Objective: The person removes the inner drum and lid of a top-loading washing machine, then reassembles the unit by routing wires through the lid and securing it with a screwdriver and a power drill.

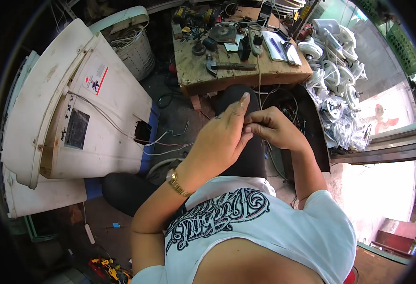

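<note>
In front of my lap my two hands meet. My left hand point(221, 138), with a gold watch point(174, 181) on its wrist, is held on edge with its fingers stretched out together. Against its palm side my right hand point(276, 128) has thumb and fingers pressed together in a pinch. Whatever lies between those fingertips, if anything, is hidden. To the left leans a white washing machine body point(108, 113) with a dark square hole near its base. Thin wires point(106, 113) run across it and end close to my left wrist.
A wooden workbench point(193, 80) ahead bears a hammer point(236, 66), a yellow-black power drill point(186, 16), a notebook point(279, 47) and loose small parts. White plastic wheel-like parts point(333, 71) are heaped at the right. A white perforated tub point(139, 57) stands behind the machine. Cables cross the floor.
</note>
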The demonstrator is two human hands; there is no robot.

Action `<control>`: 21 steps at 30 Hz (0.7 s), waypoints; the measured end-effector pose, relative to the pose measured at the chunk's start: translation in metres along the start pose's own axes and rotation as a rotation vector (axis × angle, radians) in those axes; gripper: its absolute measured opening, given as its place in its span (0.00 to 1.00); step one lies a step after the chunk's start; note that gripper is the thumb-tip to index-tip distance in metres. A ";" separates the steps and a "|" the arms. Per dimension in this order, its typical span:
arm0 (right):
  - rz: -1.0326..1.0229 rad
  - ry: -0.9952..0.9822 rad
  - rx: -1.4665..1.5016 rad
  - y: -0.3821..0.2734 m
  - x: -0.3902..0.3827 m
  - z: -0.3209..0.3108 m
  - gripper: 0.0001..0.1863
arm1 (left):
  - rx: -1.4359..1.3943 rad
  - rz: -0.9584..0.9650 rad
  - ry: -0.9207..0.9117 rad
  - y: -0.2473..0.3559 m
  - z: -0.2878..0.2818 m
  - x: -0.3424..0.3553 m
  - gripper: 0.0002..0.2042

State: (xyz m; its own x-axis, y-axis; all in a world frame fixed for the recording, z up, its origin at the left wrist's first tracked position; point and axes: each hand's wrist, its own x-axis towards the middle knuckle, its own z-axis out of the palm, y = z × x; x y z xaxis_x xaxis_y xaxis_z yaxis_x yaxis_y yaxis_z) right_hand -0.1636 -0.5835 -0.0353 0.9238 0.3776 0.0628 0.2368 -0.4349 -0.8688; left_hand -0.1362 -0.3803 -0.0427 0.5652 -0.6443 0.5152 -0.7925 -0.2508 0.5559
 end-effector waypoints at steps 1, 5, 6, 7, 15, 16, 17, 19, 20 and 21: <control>0.034 0.022 -0.043 -0.007 0.000 -0.006 0.08 | -0.040 -0.154 -0.044 0.004 0.007 0.001 0.27; -0.025 0.097 -0.190 0.012 -0.014 -0.015 0.09 | 0.108 -0.243 -0.173 -0.009 0.011 -0.009 0.10; -0.043 0.095 -0.241 0.012 -0.016 -0.015 0.09 | 0.112 -0.260 -0.182 -0.009 0.009 -0.011 0.08; 0.029 0.058 -0.227 0.007 -0.017 -0.014 0.09 | 0.117 -0.278 -0.191 -0.010 0.007 -0.013 0.06; -0.212 0.138 -0.501 0.005 0.016 0.014 0.06 | -0.300 -0.467 -0.035 -0.033 0.013 -0.024 0.06; -0.246 0.173 -0.525 0.006 0.021 0.015 0.06 | -0.286 -0.476 -0.014 -0.034 0.012 -0.023 0.06; -0.280 0.209 -0.548 0.006 0.025 0.014 0.06 | -0.262 -0.454 0.015 -0.035 0.012 -0.025 0.06; -0.314 0.269 -0.589 0.004 0.033 0.016 0.07 | -0.216 -0.408 0.072 -0.038 0.015 -0.029 0.07; -0.315 0.294 -0.604 0.001 0.036 0.018 0.07 | -0.220 -0.405 0.106 -0.040 0.016 -0.030 0.06; -0.317 0.324 -0.618 -0.002 0.039 0.021 0.07 | -0.219 -0.399 0.137 -0.043 0.015 -0.030 0.05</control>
State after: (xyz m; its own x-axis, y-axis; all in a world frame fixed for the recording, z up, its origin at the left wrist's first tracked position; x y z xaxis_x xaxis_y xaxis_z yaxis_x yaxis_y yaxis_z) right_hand -0.1344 -0.5504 -0.0412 0.8029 0.3433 0.4873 0.5424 -0.7599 -0.3582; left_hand -0.1228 -0.3606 -0.0918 0.8525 -0.4233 0.3066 -0.4485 -0.2914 0.8449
